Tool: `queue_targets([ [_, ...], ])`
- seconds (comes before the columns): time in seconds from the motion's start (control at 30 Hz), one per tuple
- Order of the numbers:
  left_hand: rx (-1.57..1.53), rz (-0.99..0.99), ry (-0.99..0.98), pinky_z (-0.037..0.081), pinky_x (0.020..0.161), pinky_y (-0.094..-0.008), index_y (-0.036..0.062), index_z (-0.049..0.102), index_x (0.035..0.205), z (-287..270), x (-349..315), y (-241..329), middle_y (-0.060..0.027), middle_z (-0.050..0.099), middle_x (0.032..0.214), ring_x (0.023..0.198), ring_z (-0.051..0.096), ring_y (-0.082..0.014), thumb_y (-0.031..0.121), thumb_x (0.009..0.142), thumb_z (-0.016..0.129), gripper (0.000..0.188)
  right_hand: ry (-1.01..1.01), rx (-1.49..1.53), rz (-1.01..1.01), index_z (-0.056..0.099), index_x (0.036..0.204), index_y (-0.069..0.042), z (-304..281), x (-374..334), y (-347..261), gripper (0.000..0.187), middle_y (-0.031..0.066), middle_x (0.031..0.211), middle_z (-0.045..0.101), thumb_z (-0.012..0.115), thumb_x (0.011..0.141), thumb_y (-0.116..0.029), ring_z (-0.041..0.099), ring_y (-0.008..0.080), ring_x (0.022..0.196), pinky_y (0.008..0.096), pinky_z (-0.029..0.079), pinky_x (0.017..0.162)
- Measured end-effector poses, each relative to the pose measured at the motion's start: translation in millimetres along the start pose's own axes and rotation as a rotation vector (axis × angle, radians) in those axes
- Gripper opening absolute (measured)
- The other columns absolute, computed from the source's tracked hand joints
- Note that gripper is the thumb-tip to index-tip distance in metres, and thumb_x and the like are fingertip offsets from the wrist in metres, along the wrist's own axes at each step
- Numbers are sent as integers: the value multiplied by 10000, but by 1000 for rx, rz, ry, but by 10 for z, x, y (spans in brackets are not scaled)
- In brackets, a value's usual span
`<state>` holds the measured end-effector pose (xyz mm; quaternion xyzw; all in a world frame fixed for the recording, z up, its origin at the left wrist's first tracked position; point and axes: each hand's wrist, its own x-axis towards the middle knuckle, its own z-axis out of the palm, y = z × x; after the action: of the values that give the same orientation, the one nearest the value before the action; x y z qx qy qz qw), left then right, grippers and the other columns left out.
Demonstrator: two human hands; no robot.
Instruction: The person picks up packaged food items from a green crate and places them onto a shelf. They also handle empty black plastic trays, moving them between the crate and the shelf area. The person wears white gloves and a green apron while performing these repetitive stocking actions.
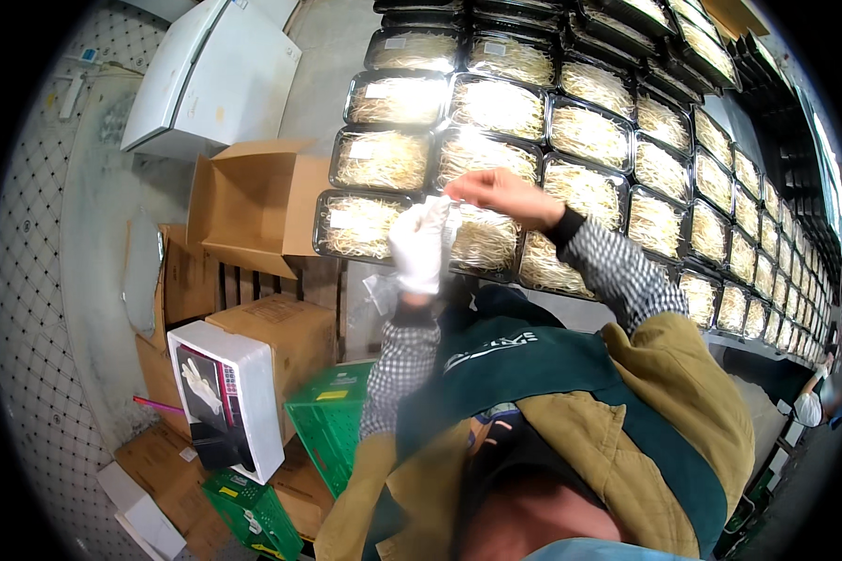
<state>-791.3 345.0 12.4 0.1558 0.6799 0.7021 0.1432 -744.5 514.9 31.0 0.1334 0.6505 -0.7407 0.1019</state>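
Note:
My left hand (417, 247), in a white glove, is raised above the near left end of the rows of trays, its fingers drawn together. Bare, my right hand (513, 196) reaches across from the right, its fingertips pinched together at the gloved fingertips. Anything held between the two hands is too small to make out. Some thin clear plastic (382, 292) hangs by my left wrist. Beneath my hands are black trays of bean sprouts (482, 238); another sprout tray (363, 224) lies just left of the glove, with a pale label on it.
Rows of sprout trays (660, 168) stretch far right, with stacked trays behind. An open cardboard box (253, 201) stands left, near a white cabinet (217, 79). Lower left are a white foam box (253, 397) and green crates (323, 411). Another person (807, 408) is at far right.

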Motion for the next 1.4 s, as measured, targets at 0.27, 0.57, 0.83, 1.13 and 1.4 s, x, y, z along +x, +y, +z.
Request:
queue_targets([
  [0.27,-215,-291,-352,490,663,-209,-36,633,1006,3,-92,43,-48,652,857,741,590,-85,93,898,589,173,625,-598,-104,702,856,-62,-355,207,312,240,133,855,683,627,841,-290,642,186,803,297,484,739],
  [0.57,-262,-432,-273,468,666,-197,-30,647,952,-256,-351,4,-26,647,811,746,581,-69,106,888,611,155,1058,-1129,-457,633,981,-49,-379,653,929,253,102,903,598,611,839,-257,559,247,781,340,423,685],
  [0.83,-156,-235,-180,393,545,-190,21,659,805,-368,-500,-266,47,586,700,621,467,-16,148,887,631,154,242,7,-32,666,959,9,675,-580,566,233,29,825,669,657,851,-197,579,61,768,225,464,704],
  [1.13,-384,-521,-432,486,679,-194,-15,640,1015,-814,-820,-227,-40,663,902,756,598,-67,124,897,599,187,901,-1124,-302,607,802,-64,776,15,1084,305,94,807,575,683,767,-358,564,287,788,392,405,692],
  [1.4,-308,-458,-310,481,479,-233,6,633,871,-748,-979,-280,-49,636,688,532,586,-107,194,909,591,197,925,-919,-479,612,951,-21,866,-365,1164,246,107,838,594,634,827,-233,563,215,765,339,425,681],
])
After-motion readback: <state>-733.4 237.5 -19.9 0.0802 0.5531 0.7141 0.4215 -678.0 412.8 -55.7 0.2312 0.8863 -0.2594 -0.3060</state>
